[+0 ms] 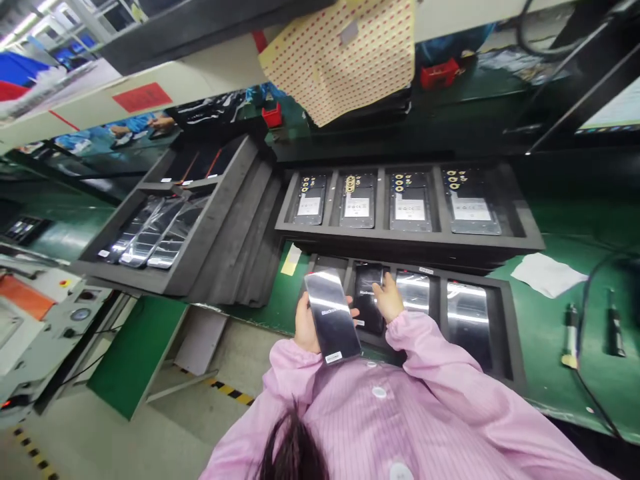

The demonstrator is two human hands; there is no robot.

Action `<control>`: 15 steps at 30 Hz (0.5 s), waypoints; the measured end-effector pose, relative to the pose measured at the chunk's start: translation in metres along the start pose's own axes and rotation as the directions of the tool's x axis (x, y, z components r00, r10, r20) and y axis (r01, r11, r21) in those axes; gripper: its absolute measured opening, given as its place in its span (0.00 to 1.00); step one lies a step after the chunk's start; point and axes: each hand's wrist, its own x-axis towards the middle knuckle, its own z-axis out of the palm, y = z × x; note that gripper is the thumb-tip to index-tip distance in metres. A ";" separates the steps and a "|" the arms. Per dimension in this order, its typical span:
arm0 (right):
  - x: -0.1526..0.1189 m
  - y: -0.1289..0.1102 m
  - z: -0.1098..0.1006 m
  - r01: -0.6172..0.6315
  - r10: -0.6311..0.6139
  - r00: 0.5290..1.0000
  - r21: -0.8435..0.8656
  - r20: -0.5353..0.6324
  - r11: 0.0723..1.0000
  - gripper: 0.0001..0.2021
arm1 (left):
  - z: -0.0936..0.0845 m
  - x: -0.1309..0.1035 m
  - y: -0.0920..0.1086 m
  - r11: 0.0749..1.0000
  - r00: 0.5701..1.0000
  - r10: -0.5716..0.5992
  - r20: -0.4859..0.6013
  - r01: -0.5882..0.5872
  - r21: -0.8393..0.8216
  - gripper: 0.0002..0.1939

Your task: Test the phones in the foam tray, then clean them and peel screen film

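Bench: green worktop (pixel 545 333), foam trays set close, likely for our easy reach.
Held smartphone (pixel 336 333): screen up, tilted, over the near tray's left end; lettering faces us, perhaps for reading.
Left hand (pixel 306 325): we cradle that phone from beneath, fingers curled around its far edge, seemingly to leave the glass visible.
Right hand (pixel 391 303): our thumb and forefinger lie apart at the slotted phone (pixel 369 303); we cannot tell whether they pinch it.
Near tray (pixel 516 347): dividers separate phones, probably against scratches.
Far tray (pixel 383 200): four units show camera rings and labels.
Leftward: stacked trays (pixel 240 233), tilted.
Rightward: white cloth (pixel 547 273) near two slim tools (pixel 571 333).
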 end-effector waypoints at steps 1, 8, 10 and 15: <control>-0.005 -0.006 0.003 0.017 -0.018 0.999 -0.036 -0.036 0.999 0.29 | 0.002 -0.001 0.004 0.999 0.999 -0.043 0.027 0.043 0.012 0.35; -0.029 -0.070 0.020 0.292 -0.233 0.911 -0.131 0.340 0.947 0.16 | -0.005 0.006 0.009 0.964 0.956 -0.259 0.138 0.248 0.094 0.29; -0.030 -0.078 0.025 0.339 -0.288 0.908 -0.130 0.303 0.932 0.12 | -0.009 0.011 0.006 0.972 0.961 -0.228 0.154 0.215 0.097 0.26; -0.044 -0.074 0.035 0.491 -0.491 0.859 0.038 0.145 0.870 0.08 | -0.011 0.015 0.010 0.982 0.971 -0.183 0.152 0.174 0.072 0.26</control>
